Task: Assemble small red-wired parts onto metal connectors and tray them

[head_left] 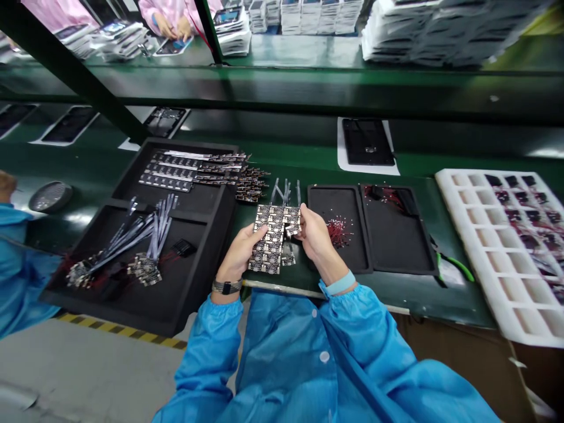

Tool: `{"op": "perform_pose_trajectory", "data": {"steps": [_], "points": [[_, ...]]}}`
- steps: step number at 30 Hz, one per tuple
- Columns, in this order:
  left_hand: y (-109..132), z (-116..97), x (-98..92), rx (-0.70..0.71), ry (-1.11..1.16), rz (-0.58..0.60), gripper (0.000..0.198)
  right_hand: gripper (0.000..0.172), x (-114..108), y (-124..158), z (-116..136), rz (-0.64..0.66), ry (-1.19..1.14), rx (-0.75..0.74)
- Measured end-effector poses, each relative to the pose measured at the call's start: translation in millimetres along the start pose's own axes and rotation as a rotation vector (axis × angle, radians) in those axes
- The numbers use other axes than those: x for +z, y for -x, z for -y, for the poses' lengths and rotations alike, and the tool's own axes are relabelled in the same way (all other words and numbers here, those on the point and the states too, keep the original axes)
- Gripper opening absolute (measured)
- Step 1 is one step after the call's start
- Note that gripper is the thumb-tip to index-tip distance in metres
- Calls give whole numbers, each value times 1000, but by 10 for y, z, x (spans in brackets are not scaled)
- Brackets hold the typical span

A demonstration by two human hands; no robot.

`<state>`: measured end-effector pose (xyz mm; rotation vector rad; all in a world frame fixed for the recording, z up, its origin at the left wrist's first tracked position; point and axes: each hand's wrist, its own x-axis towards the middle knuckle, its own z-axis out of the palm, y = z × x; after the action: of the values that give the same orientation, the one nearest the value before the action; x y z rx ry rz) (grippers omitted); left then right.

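Observation:
My left hand [239, 251] grips a panel of small circuit boards [267, 247] by its left side, thumb on top. At the panel's right side, the fingers of my right hand [316, 234] are closed on a small circuit board [292, 229], which sits at an angle to the rest. Whether that piece is still joined to the panel I cannot tell. Pale flat ribbon cables [285, 191] stick out beyond the panel's far edge. Another small board [288, 259] shows below the right hand, near the panel's lower right edge.
Left stands a black divided tray [207, 252] with board panels and cabled boards. Right are black shallow trays [403, 235] with small red-wired parts, green-handled pliers [456, 264] and a white compartment tray [497, 252]. A tablet-like device [368, 143] lies behind. A co-worker's blue sleeve [22, 258] is at left.

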<state>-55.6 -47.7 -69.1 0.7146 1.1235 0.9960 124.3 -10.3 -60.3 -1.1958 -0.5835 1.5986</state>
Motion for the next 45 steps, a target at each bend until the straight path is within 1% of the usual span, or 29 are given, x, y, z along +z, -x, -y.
{"op": "perform_pose_trajectory", "data": {"steps": [2, 5, 8, 11, 13, 14, 16, 17, 18, 20, 23, 25, 28, 30, 31, 33, 35, 36, 37, 39, 40, 42, 44, 45], "points": [[7, 18, -5, -6, 22, -16, 54, 51, 12, -2, -22, -26, -18, -37], [-9, 56, 0, -28, 55, -32, 58, 47, 46, -29, -84, -58, 33, -12], [-40, 106, 21, -36, 71, -19, 57, 45, 104, -76, -152, -56, 85, 17], [-46, 118, 21, -31, 85, -20, 56, 43, 108, -105, -160, -78, 110, 4], [-23, 76, -7, -13, 77, -46, 57, 41, 57, -93, -116, -129, 190, -71], [-4, 38, -26, 7, 61, -67, 56, 41, 22, -75, -86, -164, 290, -151], [46, -63, -67, 71, 0, -106, 53, 39, -40, -23, -29, -211, 588, -342], [74, -122, -84, 112, -40, -123, 50, 38, -57, 9, -11, -212, 755, -420], [103, -181, -97, 155, -83, -136, 48, 37, -63, 41, -3, -198, 907, -462], [157, -292, -107, 232, -161, -143, 46, 34, -40, 103, -19, -136, 1138, -430], [216, -400, -86, 300, -247, -131, 44, 28, 39, 193, -79, -49, 1426, -294], [230, -413, -56, 317, -274, -132, 42, 27, 76, 262, -100, -16, 1562, -250], [218, -338, 6, 302, -265, -134, 42, 33, 51, 366, -60, -16, 1664, -276], [193, -238, 60, 269, -230, -139, 46, 33, -14, 403, -2, 12, 1613, -329], [177, -180, 91, 253, -205, -150, 50, 34, -50, 406, 25, 39, 1524, -360], [143, -63, 158, 227, -157, -182, 59, 40, -102, 382, 50, 93, 1235, -371], [110, 38, 224, 221, -154, -212, 64, 49, -107, 337, 22, 120, 920, -307], [96, 76, 252, 231, -179, -225, 65, 51, -93, 315, -11, 114, 797, -266], [83, 105, 274, 251, -220, -235, 64, 51, -71, 296, -53, 94, 697, -232], [64, 135, 297, 321, -320, -267, 60, 44, -22, 275, -144, 20, 537, -187], [57, 138, 298, 357, -362, -287, 57, 43, -2, 272, -184, -22, 465, -158], [41, 132, 282, 409, -396, -327, 54, 48, 18, 277, -239, -66, 351, -70], [19, 121, 259, 424, -371, -350, 52, 49, 19, 290, -256, -13, 319, 7], [6, 118, 251, 421, -351, -352, 51, 49, 18, 298, -253, 35, 329, 13]]}}
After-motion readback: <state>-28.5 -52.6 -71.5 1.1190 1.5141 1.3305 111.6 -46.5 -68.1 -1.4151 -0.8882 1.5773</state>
